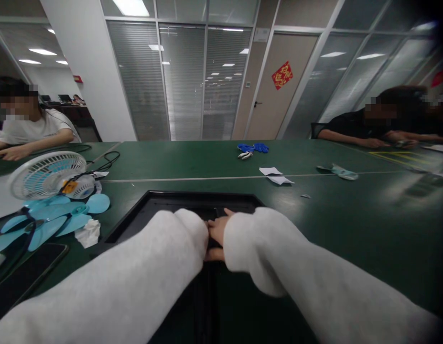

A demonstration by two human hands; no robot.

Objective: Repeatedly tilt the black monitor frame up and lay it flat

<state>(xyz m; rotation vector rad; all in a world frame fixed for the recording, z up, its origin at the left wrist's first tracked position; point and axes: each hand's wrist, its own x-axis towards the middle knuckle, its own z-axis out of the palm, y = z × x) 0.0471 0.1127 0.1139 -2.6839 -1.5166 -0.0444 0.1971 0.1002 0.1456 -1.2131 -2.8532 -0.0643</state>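
Observation:
A shallow black tray-like frame (203, 195) with a raised rim lies on the green table in front of me. Both my arms, in fluffy white sleeves, reach over it and meet near its middle. The cuff of my left sleeve (192, 234) covers nearly all of my left hand, so its fingers are hidden. My right hand (218, 231) is bent inward against that cuff, its fingers curled and its thumb lower down. Whatever lies between those fingers is too dark and covered to make out. A narrow black strip (206, 306) runs from under my hands toward me.
At left stand a white fan grille (45, 174), light-blue fan blades (78, 210), crumpled tissue (88, 233) and a dark phone-like slab (31, 272). Farther off lie blue gloves (253, 147), white paper (276, 176) and a pale green packet (341, 171). People sit at both sides.

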